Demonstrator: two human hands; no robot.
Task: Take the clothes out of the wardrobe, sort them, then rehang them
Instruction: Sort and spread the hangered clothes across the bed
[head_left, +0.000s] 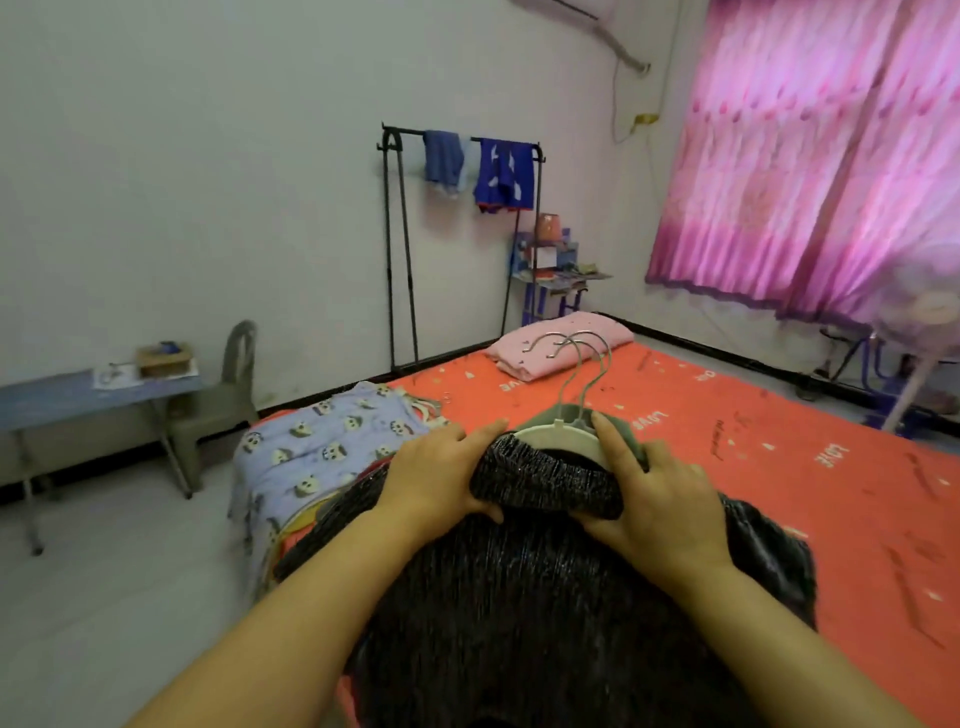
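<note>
A dark ribbed sweater (545, 597) lies spread on the orange bed (753, 447) in front of me. My left hand (441, 478) grips the left side of its folded collar. My right hand (654, 499) grips the right side of the collar, its forefinger lying over a white hanger (563, 439) that sticks out of the neck. A grey-green hanger sits right behind the white one, and their metal hooks (582, 358) rise together. A light-blue panda-print garment (322, 447) lies at the bed's left corner.
A black clothes rack (400, 249) stands at the far wall with two blue garments (504, 174) draped over its rail. A folded pink blanket (561, 348) lies at the far end of the bed. A blue folding table (78, 400) and grey chair (223, 400) stand left; a fan (930, 317) right.
</note>
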